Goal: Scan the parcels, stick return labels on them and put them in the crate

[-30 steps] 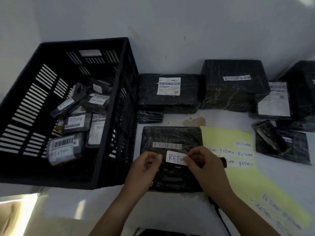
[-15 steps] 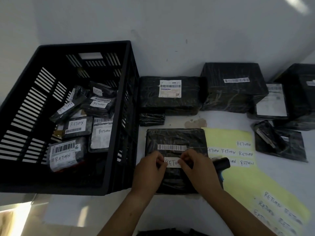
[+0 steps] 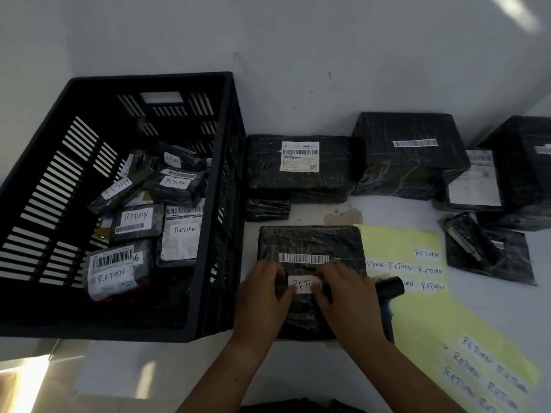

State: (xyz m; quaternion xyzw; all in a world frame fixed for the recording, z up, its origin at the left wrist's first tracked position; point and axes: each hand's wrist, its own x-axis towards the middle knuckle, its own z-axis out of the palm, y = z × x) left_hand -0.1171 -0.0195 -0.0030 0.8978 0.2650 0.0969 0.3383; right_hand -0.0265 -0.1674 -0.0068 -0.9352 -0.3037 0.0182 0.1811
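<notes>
Labelling step. My L hand (image 3: 262,293) & R hand (image 3: 348,296), fingers bent, tips pressing RETURN label (image 3: 304,284) onto black parcel (image 3: 310,242), on bench (image 3: 492,305) beside crate (image 3: 149,77). Next, I reckon: grip parcel edges, lift over crate wall.

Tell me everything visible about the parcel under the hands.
The parcel is flat, roughly square, wrapped in wrinkled glossy black plastic. It lies flat on the white table between the black crate and the yellow label sheet. A white barcode strip crosses its top; below it sits a handwritten RETURN label, with fingertips of the left hand and right hand on its ends. The hands hide its near part.
</notes>
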